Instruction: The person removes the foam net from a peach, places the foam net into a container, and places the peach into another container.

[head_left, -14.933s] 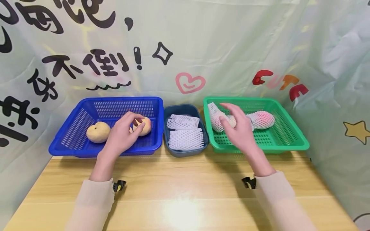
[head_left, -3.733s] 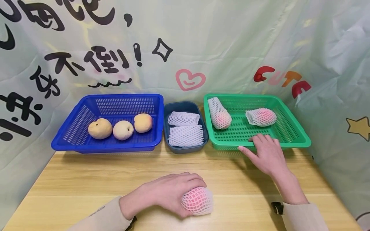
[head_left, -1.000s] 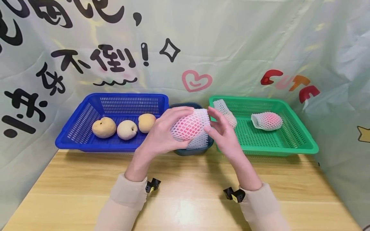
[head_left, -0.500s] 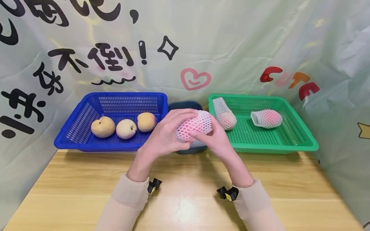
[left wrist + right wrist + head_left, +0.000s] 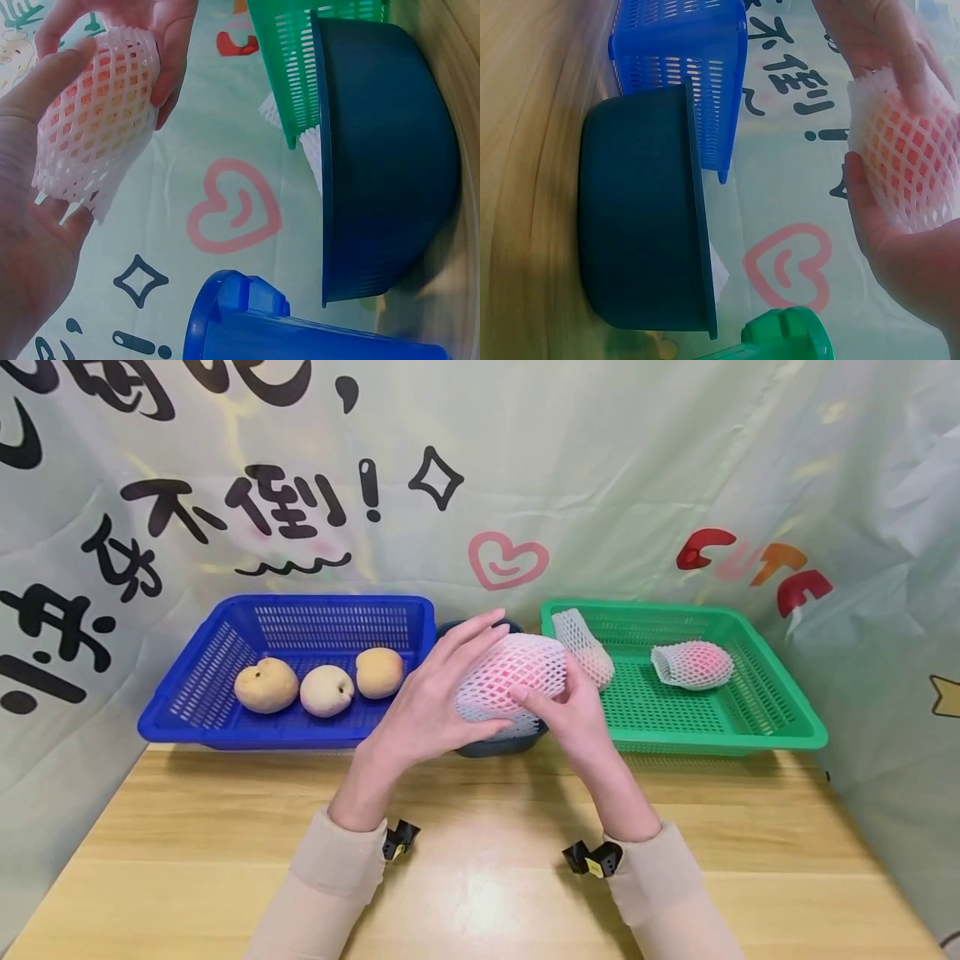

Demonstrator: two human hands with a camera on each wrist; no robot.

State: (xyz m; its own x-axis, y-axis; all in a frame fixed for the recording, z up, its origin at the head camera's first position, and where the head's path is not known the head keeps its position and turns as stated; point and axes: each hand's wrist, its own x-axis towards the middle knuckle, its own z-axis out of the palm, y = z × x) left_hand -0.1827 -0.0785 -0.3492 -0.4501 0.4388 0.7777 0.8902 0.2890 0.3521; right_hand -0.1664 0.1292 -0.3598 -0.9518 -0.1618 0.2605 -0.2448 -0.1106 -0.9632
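Observation:
In the head view, my right hand (image 5: 581, 714) grips a pinkish peach in a white foam net (image 5: 517, 672), its thumb across the near side. My left hand (image 5: 420, 702) holds the left part of the net loosely, two fingers stretched up past it and the thumb below. The peach is held above the small dark blue tub (image 5: 498, 746). In the left wrist view, the netted peach (image 5: 105, 105) lies between both hands, the net's open end toward my left palm. The right wrist view shows the left thumb over the net (image 5: 915, 157).
A blue basket (image 5: 247, 739) with several bare peaches (image 5: 327, 691) stands left. In the green basket (image 5: 697, 741) on the right lie two netted peaches (image 5: 693, 665). Folded foam nets (image 5: 525, 723) show in the tub. The wooden table (image 5: 480, 852) ends at a printed curtain (image 5: 622, 485).
Since 3.7 seconds ago the netted peach has gone up from the table front to above the tub, and my right hand has joined it. Lately my left fingers have straightened and lifted.

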